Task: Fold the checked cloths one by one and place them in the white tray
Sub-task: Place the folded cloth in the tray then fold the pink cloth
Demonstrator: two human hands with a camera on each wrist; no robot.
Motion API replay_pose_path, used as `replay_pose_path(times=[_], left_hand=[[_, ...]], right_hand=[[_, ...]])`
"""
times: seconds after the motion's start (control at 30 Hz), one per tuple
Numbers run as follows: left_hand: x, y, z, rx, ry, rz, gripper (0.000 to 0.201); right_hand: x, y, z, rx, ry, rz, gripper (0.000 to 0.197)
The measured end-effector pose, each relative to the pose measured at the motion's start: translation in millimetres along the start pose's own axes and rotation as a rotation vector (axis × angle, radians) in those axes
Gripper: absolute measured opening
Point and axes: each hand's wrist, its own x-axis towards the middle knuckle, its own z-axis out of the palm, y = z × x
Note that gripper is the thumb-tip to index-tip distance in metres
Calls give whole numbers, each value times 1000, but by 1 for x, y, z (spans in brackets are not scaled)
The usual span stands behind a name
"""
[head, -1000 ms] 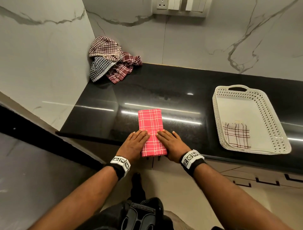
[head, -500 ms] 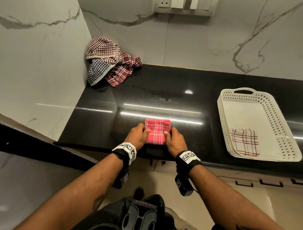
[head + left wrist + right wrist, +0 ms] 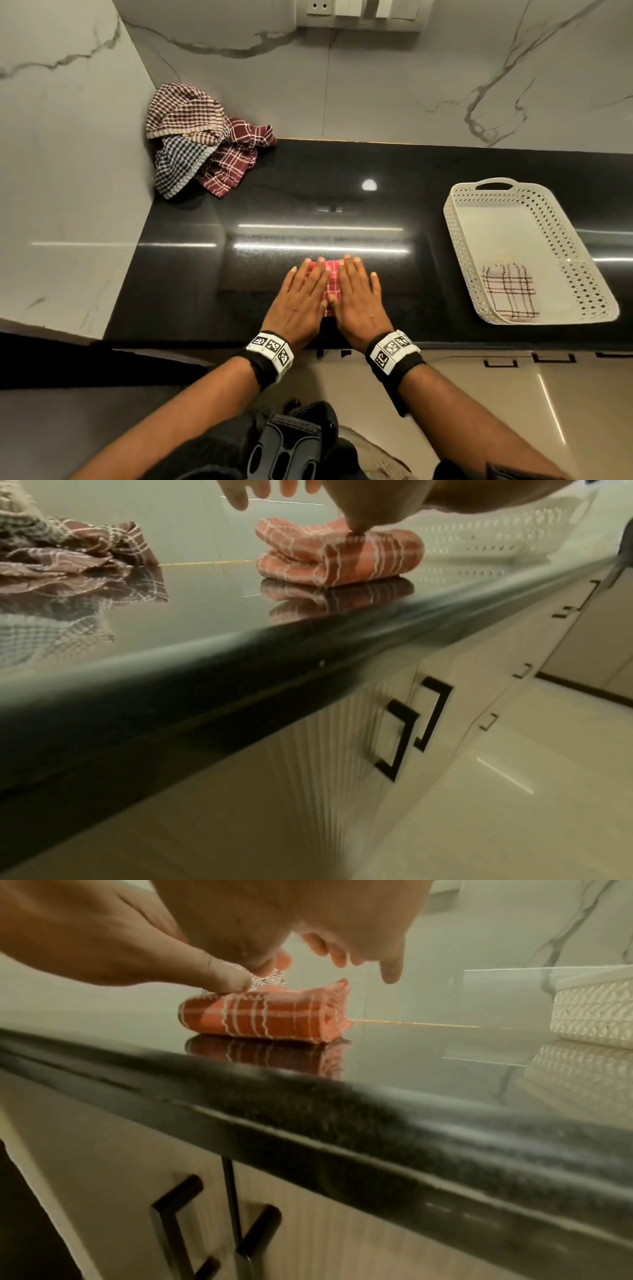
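A pink checked cloth (image 3: 331, 286) lies folded into a small thick square near the front edge of the black counter (image 3: 342, 192); the same folded cloth (image 3: 337, 554) (image 3: 270, 1015) fills both wrist views. My left hand (image 3: 305, 294) lies flat on its left half with straight fingers. Beside it, my right hand (image 3: 356, 294) lies flat over the right half, thumbs nearly meeting. The white perforated tray (image 3: 582, 246) stands at the right and holds one folded white cloth with dark checks (image 3: 508, 291).
A heap of unfolded checked cloths (image 3: 202, 140), brown, blue and maroon, sits in the back left corner against the marble walls. Cabinet doors with black handles (image 3: 407, 729) are below the counter edge. A socket panel (image 3: 359, 10) is on the back wall.
The long pink strip was folded in half toward the back into a small square. Both hands then moved from gripping its sides to lying flat on top.
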Motion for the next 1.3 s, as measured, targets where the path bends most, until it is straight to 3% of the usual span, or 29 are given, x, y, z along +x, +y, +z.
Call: replay_pose_path(times=[0.13,0.23,0.3,0.37,0.43,0.5,0.6,0.73,0.8,0.9,1.0,1.13,1.23,1.3], left_hand=[[-2,-17,5,34,-219,-5,71],[-5,-16,-2,-1,-288,-10,72],[1,-17,-11,-129,-276,-34,68],[14,-21,-21,-284,-175,-75,55],[31,-26,-31,-419,-129,-187,40],[43,-30,-36,-446,-197,-290,45],[53,-29,-34,-457,-259,-401,53],[64,-25,-39,-524,-333,-488,25],[69,-23,-40,-592,-401,-466,15],[75,-17,-45,-717,-484,-426,23],[83,3,-62,-902,-554,-239,29],[110,53,-92,-1132,-586,-75,38],[141,105,-104,-1161,-506,-48,37],[164,151,-107,-1144,-431,-96,31]], right_hand=[[5,10,15,-55,-179,-27,72],[7,13,11,11,-234,-31,72],[7,12,8,117,-167,7,76],[2,11,9,185,-7,143,76],[-5,11,11,94,65,253,65],[-7,10,12,8,60,268,53],[-4,9,16,73,20,289,45],[-8,12,18,172,24,287,38],[-9,19,12,270,18,260,33],[-13,34,-1,503,-6,293,35],[-20,55,-27,828,-23,332,44],[-35,98,-87,1188,-139,237,40],[-55,142,-135,1262,27,291,37],[-70,180,-164,1158,180,343,30]])
